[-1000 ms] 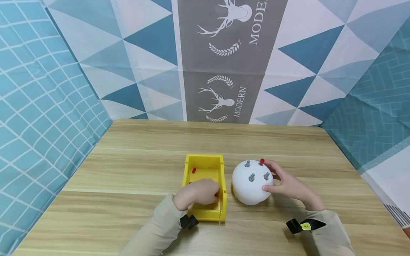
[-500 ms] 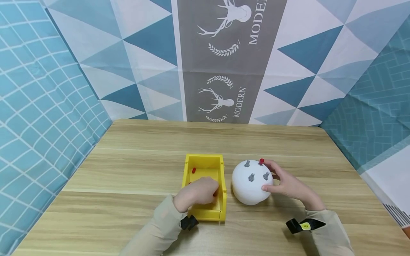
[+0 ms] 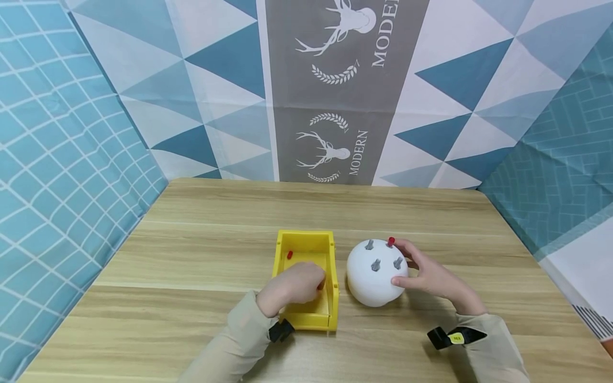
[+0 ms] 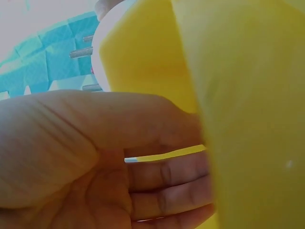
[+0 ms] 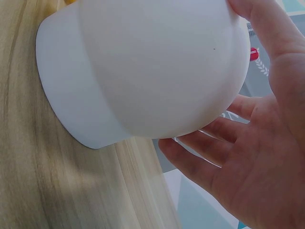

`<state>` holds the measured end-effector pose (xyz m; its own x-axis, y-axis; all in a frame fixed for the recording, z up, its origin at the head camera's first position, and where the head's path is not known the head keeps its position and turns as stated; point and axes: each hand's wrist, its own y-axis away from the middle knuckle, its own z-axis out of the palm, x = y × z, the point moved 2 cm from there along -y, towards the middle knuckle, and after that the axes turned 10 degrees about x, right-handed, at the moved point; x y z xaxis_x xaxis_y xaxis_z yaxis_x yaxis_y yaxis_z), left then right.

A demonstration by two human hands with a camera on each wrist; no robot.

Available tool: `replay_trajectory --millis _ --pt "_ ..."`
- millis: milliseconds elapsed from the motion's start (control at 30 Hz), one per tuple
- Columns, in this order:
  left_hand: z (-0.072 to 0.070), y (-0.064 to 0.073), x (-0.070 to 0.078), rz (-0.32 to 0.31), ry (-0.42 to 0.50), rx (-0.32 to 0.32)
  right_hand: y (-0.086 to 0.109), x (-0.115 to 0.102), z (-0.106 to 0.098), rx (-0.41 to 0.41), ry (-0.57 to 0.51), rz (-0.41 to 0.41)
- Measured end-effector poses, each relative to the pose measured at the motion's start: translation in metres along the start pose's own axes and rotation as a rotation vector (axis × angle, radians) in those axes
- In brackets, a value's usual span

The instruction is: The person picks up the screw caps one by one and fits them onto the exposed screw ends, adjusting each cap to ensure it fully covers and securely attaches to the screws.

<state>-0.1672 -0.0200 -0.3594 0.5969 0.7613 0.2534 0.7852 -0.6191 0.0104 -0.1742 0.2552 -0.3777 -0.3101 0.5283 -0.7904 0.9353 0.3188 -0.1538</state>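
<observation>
A white rounded body (image 3: pixel 376 287) stands on the wooden table in the head view, with several grey threaded studs on top. One stud carries a red cap (image 3: pixel 391 241). My right hand (image 3: pixel 428 271) holds this body from its right side, thumb at the front and fingers round the back. To its left sits a yellow bin (image 3: pixel 307 321), and my left hand (image 3: pixel 299 284) reaches down into it. The bin's wall (image 4: pixel 252 119) hides the left fingertips in the left wrist view, so what they hold cannot be seen. A small red piece (image 3: pixel 289 255) lies inside the bin, beyond that hand.
The wooden table (image 3: pixel 201 260) extends around the bin and the white body. Patterned cloth (image 3: pixel 230 90) hangs behind the table's far edge, with blue tiled cloth (image 3: pixel 62 133) on the left. A black strap (image 3: pixel 457 338) is on the right sleeve.
My left hand has shifted slightly up and away inside the bin. The right hand and the white body have stayed in place.
</observation>
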Motion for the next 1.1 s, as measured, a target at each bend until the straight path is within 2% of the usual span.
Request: replay_trajectory --millis 167,333,433,733,1100 --pt "-0.004 0.001 0.0 -0.002 -0.012 0.011 0.0 0.0 0.0 0.003 0.009 -0.002" --pt "-0.014 0.003 0.002 -0.002 -0.015 0.012 -0.001 0.0 0.0 0.0 0.007 0.007" --pt "-0.022 0.002 0.004 0.014 -0.018 0.035 0.0 0.0 0.0 -0.001 0.006 0.01" --pt "-0.035 -0.005 0.008 0.09 -0.057 0.168 0.0 -0.001 0.0 0.002 0.008 0.012" --pt "-0.045 -0.015 0.01 0.069 0.019 0.216 0.0 0.0 0.0 0.002 0.013 0.018"
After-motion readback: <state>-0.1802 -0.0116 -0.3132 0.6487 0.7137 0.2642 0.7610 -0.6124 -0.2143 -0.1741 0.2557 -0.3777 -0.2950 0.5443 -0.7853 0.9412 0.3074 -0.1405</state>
